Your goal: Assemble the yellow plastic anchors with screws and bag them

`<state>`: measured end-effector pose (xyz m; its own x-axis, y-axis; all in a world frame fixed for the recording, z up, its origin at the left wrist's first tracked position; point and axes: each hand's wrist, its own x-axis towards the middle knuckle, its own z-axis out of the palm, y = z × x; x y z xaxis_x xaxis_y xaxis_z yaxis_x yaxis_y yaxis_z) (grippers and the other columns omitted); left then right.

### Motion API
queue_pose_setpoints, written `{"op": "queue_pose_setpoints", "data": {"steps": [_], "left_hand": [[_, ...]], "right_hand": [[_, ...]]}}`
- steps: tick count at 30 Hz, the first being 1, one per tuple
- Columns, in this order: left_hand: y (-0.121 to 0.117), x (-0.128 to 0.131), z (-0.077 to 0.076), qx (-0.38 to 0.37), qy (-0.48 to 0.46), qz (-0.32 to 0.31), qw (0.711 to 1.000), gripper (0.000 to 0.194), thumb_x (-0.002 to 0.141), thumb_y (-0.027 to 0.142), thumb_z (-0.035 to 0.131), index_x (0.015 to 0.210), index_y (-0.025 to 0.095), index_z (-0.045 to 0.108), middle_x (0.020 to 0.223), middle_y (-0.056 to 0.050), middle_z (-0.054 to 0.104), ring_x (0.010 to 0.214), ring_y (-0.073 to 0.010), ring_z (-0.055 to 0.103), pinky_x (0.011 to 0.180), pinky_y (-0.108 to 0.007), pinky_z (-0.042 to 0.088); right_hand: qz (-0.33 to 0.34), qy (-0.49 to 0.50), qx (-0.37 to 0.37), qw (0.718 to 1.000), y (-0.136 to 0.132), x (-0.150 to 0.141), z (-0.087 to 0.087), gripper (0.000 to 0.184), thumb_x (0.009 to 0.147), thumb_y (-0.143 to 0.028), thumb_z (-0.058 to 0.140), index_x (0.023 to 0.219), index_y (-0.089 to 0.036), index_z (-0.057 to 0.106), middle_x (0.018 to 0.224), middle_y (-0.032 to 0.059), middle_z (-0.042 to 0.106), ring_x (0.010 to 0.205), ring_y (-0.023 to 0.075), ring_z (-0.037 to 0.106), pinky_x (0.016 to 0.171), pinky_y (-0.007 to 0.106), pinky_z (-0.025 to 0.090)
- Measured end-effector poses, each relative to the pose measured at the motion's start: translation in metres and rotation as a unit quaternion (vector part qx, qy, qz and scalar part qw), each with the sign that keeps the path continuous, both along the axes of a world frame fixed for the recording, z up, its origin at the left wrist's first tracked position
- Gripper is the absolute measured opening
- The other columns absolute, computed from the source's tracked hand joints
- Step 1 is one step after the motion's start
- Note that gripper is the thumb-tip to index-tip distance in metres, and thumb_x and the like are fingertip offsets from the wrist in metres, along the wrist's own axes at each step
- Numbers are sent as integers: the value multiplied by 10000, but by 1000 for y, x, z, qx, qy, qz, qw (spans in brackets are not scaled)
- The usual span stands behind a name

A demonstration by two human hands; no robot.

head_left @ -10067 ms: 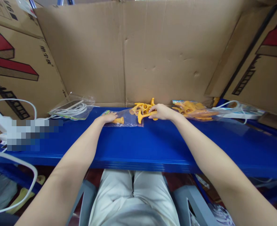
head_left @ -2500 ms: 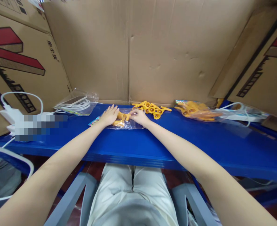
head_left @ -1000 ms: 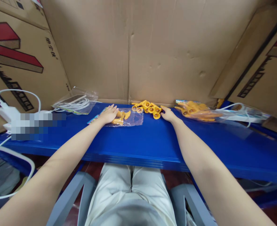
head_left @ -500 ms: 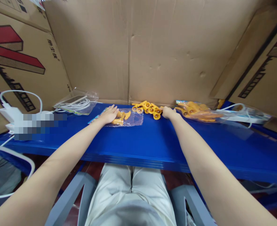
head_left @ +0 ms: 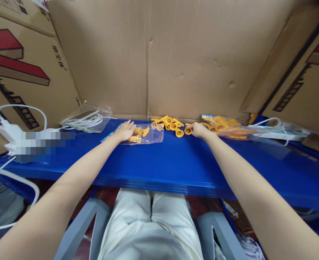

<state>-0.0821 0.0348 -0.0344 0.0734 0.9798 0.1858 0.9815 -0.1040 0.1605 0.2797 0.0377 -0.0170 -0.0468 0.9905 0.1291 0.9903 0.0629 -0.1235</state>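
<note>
My left hand (head_left: 125, 130) lies flat with fingers spread on a clear plastic bag (head_left: 154, 134) that holds a few yellow plastic pieces (head_left: 137, 134). The bag rests on the blue table (head_left: 175, 162). My right hand (head_left: 198, 129) is closed on one yellow plastic piece (head_left: 188, 130) at the right end of a loose pile of yellow pieces (head_left: 168, 124) near the cardboard wall.
A filled bag of yellow pieces (head_left: 225, 127) lies right of my right hand. A bag with white cable (head_left: 87, 117) sits at the left, white chargers and cords (head_left: 9, 131) farther left. Cardboard boxes (head_left: 175, 54) wall the back and sides. A white power strip (head_left: 278, 131) lies far right.
My right hand left the bag's mouth, went right to the loose pile and has closed on one yellow piece, pulling it slightly right. My left hand stays on the bag.
</note>
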Motion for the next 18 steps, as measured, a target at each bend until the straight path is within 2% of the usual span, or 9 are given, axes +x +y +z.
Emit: {"op": "queue_pose_setpoints", "data": {"steps": [3,5,7,11,15,18], "left_hand": [[2,1,1,-6,0,-2,1000,639,942,424,106,1470,112,287,1551,-87,194,1433,-223,130,1150,-348,143],[3,1,2,-12,-2,-3,1000,643,940,423,104,1474,106,273,1553,-89,182,1434,-224,114,1150,-351,141],[4,1,2,-13,-5,-3,1000,644,936,424,104,1474,113,274,1554,-82,178,1434,-222,112,1151,-353,138],[6,-1,0,-4,-17,-5,1000,653,929,442,104,1467,125,294,1552,-80,195,1434,-219,123,1148,-365,151],[9,-3,-3,5,-28,-9,1000,663,922,462,122,1460,123,311,1549,-93,210,1432,-225,139,1146,-369,157],[11,-5,-5,11,-32,-15,999,679,915,493,121,1457,135,320,1547,-94,222,1429,-222,162,1150,-359,137]], "right_hand": [[21,-11,20,1000,0,8,-8,528,740,-81,541,1233,-253,620,1253,37,619,1103,214,591,872,246,449],[22,-42,25,999,-3,8,-9,568,726,-68,531,1268,-231,585,1308,64,573,1143,239,554,894,293,444],[22,-72,29,997,-8,4,-7,523,728,-67,517,1227,-208,592,1316,100,547,1167,266,516,903,346,432],[42,-97,31,994,-14,-2,-4,361,713,-64,498,1028,-201,612,1161,109,603,1112,267,514,889,375,399],[39,-96,8,995,-16,-1,2,356,687,-50,490,1000,-193,579,986,84,661,984,238,580,886,376,369],[31,-92,40,995,-22,0,13,343,699,-85,494,1011,-190,590,950,83,679,933,243,604,873,381,364]]}}
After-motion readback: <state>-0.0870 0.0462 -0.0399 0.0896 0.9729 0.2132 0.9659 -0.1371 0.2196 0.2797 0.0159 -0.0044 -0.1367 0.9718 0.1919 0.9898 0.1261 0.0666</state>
